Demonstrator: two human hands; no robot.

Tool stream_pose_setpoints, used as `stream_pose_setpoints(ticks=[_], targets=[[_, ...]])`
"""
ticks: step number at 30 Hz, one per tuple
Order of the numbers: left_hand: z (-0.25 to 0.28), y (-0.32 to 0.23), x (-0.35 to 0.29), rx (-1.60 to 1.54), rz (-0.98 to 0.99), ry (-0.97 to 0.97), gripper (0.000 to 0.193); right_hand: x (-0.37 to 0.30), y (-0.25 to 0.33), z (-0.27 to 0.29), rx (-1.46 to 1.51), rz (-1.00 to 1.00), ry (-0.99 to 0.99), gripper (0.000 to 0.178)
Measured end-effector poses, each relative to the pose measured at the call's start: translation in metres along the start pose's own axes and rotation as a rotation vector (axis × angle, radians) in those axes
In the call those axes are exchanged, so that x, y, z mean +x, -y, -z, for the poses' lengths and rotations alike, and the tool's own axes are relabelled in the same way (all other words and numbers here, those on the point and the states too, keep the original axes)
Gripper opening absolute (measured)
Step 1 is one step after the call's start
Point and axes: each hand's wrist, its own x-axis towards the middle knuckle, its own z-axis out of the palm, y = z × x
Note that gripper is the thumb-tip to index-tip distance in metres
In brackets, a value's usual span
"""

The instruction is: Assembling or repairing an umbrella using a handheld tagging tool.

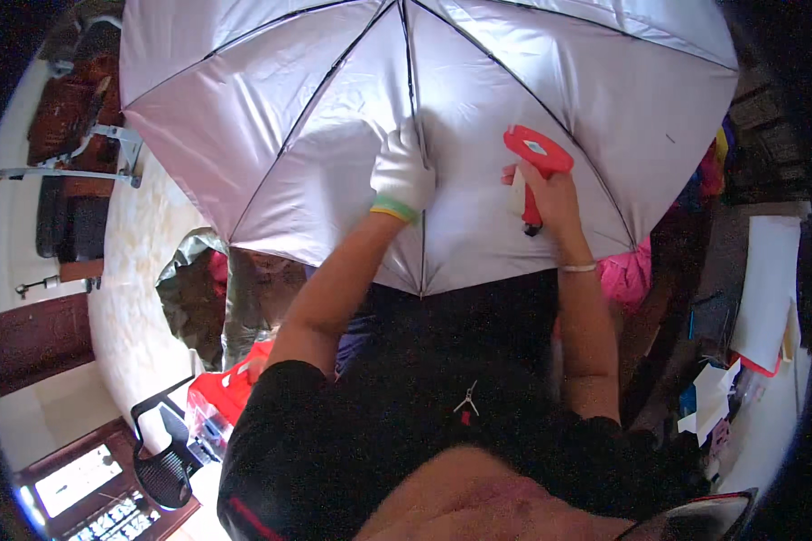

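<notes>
An open umbrella (478,81) with a silvery lining and dark metal ribs spreads in front of me, its inner side facing me. My left hand (401,176), in a white knit glove with a green and yellow cuff, is closed at the middle rib (423,239); some of its fingers are blurred against the lining. To its right, my bare right hand (555,203) is wrapped round a red handheld tool (550,155) with a rounded, ring-like head, a pale label and a dark lower tip. The tool is in front of the lining; whether it touches the cloth, I cannot tell.
A red bag (230,383) and a dark chair (164,473) stand at lower left. Beyond them is a camouflage-coloured fabric bin (194,298). Pink cloth (624,275) shows under the umbrella's right edge. At right, a white board (767,279) lies near papers (708,401).
</notes>
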Motion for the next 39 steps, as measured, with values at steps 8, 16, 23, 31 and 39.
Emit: stream_pose_setpoints(ticks=[8, 16, 23, 31, 39], targets=[[-0.018, 0.011, 0.028, -0.254, -0.014, -0.350, 0.051, 0.098, 0.023, -0.027, 0.269, -0.005, 0.256, 0.037], [0.020, 0.004, 0.079, -0.344, 0.014, -0.297, 0.027, 0.138, -0.021, -0.051, -0.006, 0.054, 0.250, 0.036], [0.010, 0.014, 0.095, -0.773, 0.050, -0.222, 0.029, 0.112, -0.016, -0.084, -0.283, 0.246, -0.093, 0.031], [0.010, 0.012, 0.097, -1.261, 0.183, -0.053, 0.019, 0.120, -0.029, -0.084, -0.067, 0.147, 0.063, 0.031], [0.012, 0.014, 0.096, -1.321, 0.170, -0.020, 0.019, 0.126, -0.006, -0.069, 0.207, -0.002, 0.248, 0.032]])
